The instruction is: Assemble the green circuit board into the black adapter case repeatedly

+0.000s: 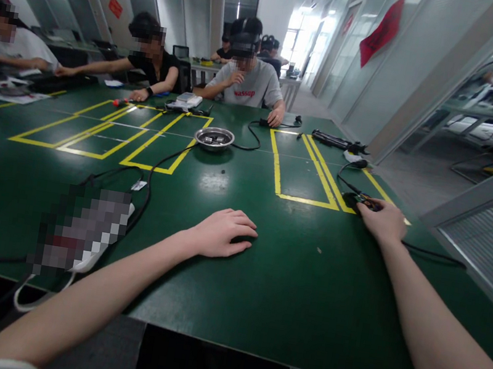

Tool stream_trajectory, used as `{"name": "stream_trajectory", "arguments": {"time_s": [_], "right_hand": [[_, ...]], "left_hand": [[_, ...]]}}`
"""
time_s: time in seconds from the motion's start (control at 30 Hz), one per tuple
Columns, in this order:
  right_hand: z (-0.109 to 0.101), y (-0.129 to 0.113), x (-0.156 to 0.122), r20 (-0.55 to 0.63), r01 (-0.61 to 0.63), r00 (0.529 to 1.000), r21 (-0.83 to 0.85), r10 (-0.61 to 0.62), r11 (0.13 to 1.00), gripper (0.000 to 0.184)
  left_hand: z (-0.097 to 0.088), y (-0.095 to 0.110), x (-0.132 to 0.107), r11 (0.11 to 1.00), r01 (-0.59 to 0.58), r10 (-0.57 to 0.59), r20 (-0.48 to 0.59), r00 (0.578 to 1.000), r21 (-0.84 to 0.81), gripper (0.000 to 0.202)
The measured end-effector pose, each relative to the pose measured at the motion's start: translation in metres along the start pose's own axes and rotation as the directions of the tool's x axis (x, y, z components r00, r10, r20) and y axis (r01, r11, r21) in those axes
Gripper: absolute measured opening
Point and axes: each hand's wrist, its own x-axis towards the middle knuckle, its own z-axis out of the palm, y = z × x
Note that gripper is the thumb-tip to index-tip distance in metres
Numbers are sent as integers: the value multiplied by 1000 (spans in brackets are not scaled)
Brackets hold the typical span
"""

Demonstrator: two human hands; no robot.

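- Glass partitions (355,86) surround a green table (275,301), with a metal bowl (213,147) standing on it as the reference point.
- The wearer's right hand (383,222), well to the right of the bowl and nearer the wearer, bends its fingers over a small dark object (368,202); whether they grip or merely touch it cannot be told.
- The left hand (225,234), on the wearer's side of the bowl, lies palm down, fingers loosely curved, with nothing visibly held.
- Outward, a black cable (147,194) runs to the bowl's left edge; beyond the bowl sits a co-worker (250,85).
- A tug on that cable could shift the bowl and spill its small contents; a loose hold could let the dark object slip, and its cord (434,255) might snag.
- The object looks black with a hint of green, partly hidden by the fingers.
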Motion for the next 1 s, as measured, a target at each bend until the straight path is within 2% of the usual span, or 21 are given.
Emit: {"name": "stream_trajectory", "arguments": {"time_s": [0.1, 0.17, 0.27, 0.33, 0.4, 0.43, 0.5, 0.57, 0.63, 0.73, 0.83, 1.0], "right_hand": [[0, -13, -5, 57, -39, 998, 12, 38, 999, 45], [4, -28, -13, 104, 8, 994, 55, -14, 998, 41], [10, -59, -37, 196, 145, 963, 199, -184, 969, 36], [13, -81, -62, 246, 252, 909, 323, -338, 912, 34], [11, -100, -92, 270, 337, 827, 465, -493, 819, 33], [9, -107, -107, 289, 373, 759, 541, -583, 754, 33], [0, -116, -134, 304, 426, 594, 666, -745, 612, 33], [-11, -119, -155, 307, 457, 459, 723, -834, 518, 29], [-20, -118, -165, 285, 482, 397, 744, -872, 462, 28], [-27, -113, -164, 229, 559, 379, 715, -897, 419, 35], [-26, -107, -157, 168, 641, 370, 665, -914, 382, 38], [-24, -100, -143, 128, 679, 410, 618, -903, 396, 32]], "left_hand": [[1, -1, 0, 1000, -1, 1, 1, 1000, 3, 23], [1, -1, 0, 1000, 2, -2, -1, 1000, 2, 25], [2, -2, -1, 1000, 20, -20, -26, 999, 5, 29], [1, -2, -1, 999, 43, -41, -79, 996, 19, 33], [0, -1, -1, 997, 71, -65, -157, 986, 31, 39], [-1, 0, -2, 996, 80, -73, -191, 979, 30, 41], [-3, 1, -2, 997, 70, -66, -214, 975, 11, 41], [-4, 3, -1, 999, 33, -34, -174, 984, -12, 36], [-4, 6, -1, 999, 3, -7, -114, 993, -34, 30], [-4, 8, 0, 998, 24, -29, -74, 997, -62, 27], [-4, 8, 0, 997, 46, -51, -71, 996, -64, 31], [-2, 3, -1, 997, 69, -72, -92, 993, -36, 41]]}}
